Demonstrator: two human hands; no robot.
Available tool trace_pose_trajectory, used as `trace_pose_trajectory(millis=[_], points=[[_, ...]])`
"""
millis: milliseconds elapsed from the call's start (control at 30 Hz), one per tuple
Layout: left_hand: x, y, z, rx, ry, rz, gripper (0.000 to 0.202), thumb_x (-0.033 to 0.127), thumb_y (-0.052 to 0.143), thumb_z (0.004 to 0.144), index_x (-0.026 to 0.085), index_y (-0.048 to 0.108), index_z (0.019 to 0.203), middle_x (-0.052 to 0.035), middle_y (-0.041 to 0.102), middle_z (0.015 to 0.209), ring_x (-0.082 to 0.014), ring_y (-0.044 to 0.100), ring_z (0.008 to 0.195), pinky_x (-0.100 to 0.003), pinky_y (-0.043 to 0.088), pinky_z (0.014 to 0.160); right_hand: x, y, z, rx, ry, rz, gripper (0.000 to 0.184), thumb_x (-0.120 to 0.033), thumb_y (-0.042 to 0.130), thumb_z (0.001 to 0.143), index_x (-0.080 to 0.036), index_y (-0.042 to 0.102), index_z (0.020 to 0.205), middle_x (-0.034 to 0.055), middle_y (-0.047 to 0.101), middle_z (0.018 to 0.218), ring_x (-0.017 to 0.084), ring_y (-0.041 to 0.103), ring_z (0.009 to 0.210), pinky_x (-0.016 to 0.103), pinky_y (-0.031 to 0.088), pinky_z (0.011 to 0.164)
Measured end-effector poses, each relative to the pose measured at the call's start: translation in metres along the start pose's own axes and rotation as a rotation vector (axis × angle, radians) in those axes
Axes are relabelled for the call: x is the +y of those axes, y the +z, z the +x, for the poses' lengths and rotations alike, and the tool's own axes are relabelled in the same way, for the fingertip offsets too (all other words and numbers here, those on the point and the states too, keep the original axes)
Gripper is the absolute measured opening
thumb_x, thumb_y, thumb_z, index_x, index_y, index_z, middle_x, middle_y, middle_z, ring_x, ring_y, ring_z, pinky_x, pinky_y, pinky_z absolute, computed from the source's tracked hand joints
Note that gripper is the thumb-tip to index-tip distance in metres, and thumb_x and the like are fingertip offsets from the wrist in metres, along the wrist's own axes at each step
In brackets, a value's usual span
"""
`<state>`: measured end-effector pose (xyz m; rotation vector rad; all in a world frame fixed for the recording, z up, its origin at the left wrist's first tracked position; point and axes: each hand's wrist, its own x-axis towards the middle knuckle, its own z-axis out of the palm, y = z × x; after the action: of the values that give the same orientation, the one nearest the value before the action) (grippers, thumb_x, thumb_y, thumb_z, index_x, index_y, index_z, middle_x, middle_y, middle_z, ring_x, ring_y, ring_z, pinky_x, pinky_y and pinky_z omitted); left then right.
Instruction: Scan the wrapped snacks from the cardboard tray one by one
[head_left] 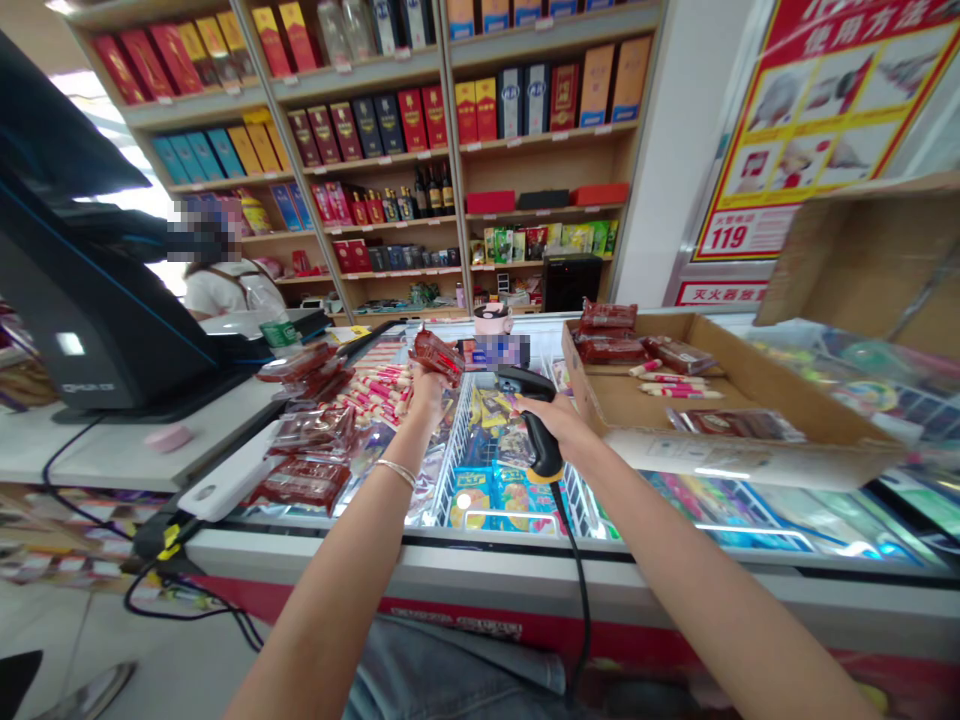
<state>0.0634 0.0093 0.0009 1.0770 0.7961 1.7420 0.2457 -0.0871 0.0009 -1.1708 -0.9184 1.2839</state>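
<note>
Left hand (427,396) grips a brown packet (437,356), right hand (564,425) a black scanner (541,445); packet stack (307,430) left, open carton (739,460) right, shelves (551,165) far.

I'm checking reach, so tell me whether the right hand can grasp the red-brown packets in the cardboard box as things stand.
Probably not: the right hand is wrapped around the black scanner. Otherwise the way looks free, as the cardboard box holding the red-brown packets is open-topped.
</note>
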Motion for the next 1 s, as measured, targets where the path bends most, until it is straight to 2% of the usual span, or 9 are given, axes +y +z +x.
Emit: trace_pose_trajectory(millis=[167, 300, 433, 567, 800, 1000], points=[[-0.0035, -0.0027, 0.0032, -0.15, 0.07, -0.015, 0.051, 0.014, 0.045, 0.042, 0.018, 0.067, 0.088, -0.0027, 0.066, 0.074, -0.016, 0.059, 0.067, -0.023, 0.039, 0.054, -0.0002, -0.0024, 0.003, 0.002, -0.002, 0.037, 0.024, -0.014, 0.073, 0.062, -0.011, 0.065, 0.085, 0.0043, 0.066, 0.068, 0.011, 0.061, 0.054, 0.021, 0.053, 0.051], [-0.0046, -0.0045, 0.0047, -0.153, 0.066, -0.005, 0.051, 0.013, 0.047, 0.043, 0.018, 0.068, 0.089, -0.0023, 0.066, 0.072, -0.0153, 0.058, 0.064, -0.024, 0.041, 0.055, -0.0022, -0.0013, 0.0001, 0.001, -0.003, 0.039, 0.023, -0.013, 0.074, 0.06, -0.01, 0.064, 0.081, 0.0046, 0.067, 0.069, 0.011, 0.062, 0.056, 0.02, 0.052, 0.05], [-0.0047, -0.004, 0.0046, -0.135, 0.064, -0.012, 0.049, 0.012, 0.048, 0.042, 0.018, 0.067, 0.087, -0.0031, 0.068, 0.082, -0.0173, 0.061, 0.071, -0.025, 0.042, 0.059, -0.0029, -0.0006, -0.002, 0.021, 0.007, -0.015, 0.016, -0.01, 0.07, 0.062, -0.009, 0.063, 0.077, 0.0034, 0.065, 0.062, 0.01, 0.058, 0.048, 0.019, 0.051, 0.047], [-0.0051, -0.0041, 0.0046, -0.093, 0.047, 0.001, 0.048, 0.011, 0.049, 0.042, 0.018, 0.068, 0.085, -0.0042, 0.068, 0.084, -0.0174, 0.06, 0.072, -0.023, 0.04, 0.055, -0.003, -0.001, -0.0025, 0.027, -0.015, -0.018, 0.014, -0.009, 0.068, 0.063, -0.009, 0.062, 0.076, 0.0026, 0.063, 0.059, 0.009, 0.058, 0.048, 0.019, 0.051, 0.048], [-0.0047, -0.0036, 0.0028, -0.098, 0.048, 0.019, 0.047, 0.011, 0.05, 0.042, 0.018, 0.068, 0.085, -0.0041, 0.068, 0.081, -0.0162, 0.059, 0.068, -0.023, 0.039, 0.053, -0.0003, -0.0027, 0.0015, 0.026, -0.025, -0.014, 0.013, -0.01, 0.069, 0.064, -0.01, 0.063, 0.075, 0.0021, 0.062, 0.058, 0.01, 0.058, 0.049, 0.021, 0.053, 0.05], [-0.0021, -0.0014, 0.0018, -0.121, 0.078, -0.025, 0.05, 0.012, 0.049, 0.043, 0.019, 0.068, 0.088, -0.0043, 0.069, 0.091, -0.0197, 0.062, 0.082, -0.025, 0.044, 0.062, -0.0045, -0.0057, 0.0031, 0.035, -0.012, 0.035, 0.016, -0.01, 0.071, 0.063, -0.01, 0.062, 0.077, 0.0033, 0.064, 0.062, 0.011, 0.06, 0.051, 0.021, 0.053, 0.048]])
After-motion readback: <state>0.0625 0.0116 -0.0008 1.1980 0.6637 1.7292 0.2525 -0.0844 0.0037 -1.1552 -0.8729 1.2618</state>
